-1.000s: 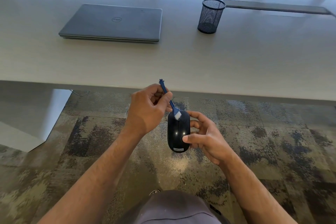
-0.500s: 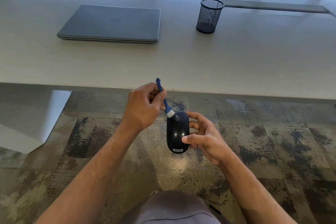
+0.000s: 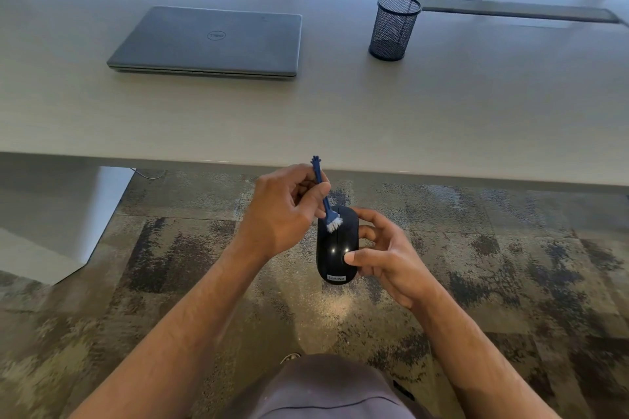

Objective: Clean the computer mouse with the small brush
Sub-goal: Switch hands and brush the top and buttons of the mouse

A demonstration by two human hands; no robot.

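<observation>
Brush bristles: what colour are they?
White, on a blue handle; the small brush shows clearly in the head view against the black mouse.

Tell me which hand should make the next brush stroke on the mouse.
Left. The left hand already grips the brush, bristles on the mouse; the right hand is busy holding the mouse.

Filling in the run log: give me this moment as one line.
phase: brushing | left hand: holds small brush | right hand: holds mouse | bristles: on mouse's front | place: held off the table
</observation>
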